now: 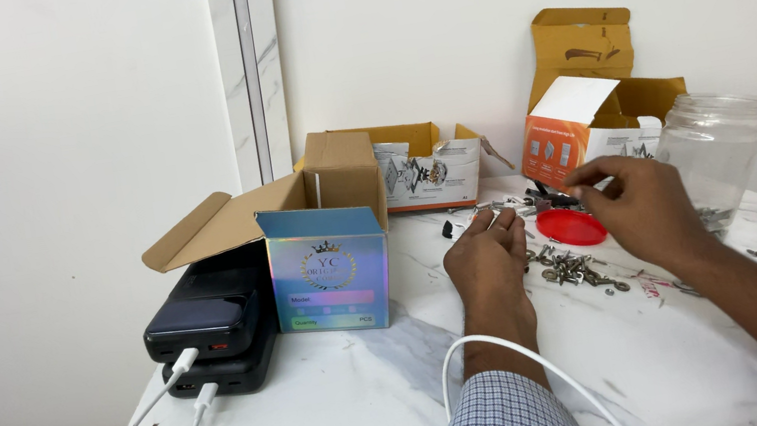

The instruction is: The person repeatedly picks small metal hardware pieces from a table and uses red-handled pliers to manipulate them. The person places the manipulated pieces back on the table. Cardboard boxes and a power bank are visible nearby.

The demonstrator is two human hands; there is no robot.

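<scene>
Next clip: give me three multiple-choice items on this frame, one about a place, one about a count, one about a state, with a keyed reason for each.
1. Where does the red lid lie?
A. on the glass jar
B. flat on the marble table between the hands
C. inside a carton

2. How many black power banks are stacked at the left?
A. one
B. two
C. four

3. How does the glass jar stand?
A. upright, uncapped
B. on its side
C. capped

Key: 1 B, the lid rests between the left hand and right hand. 2 B, two, each with a white cable. 3 A, its mouth is bare.
</scene>
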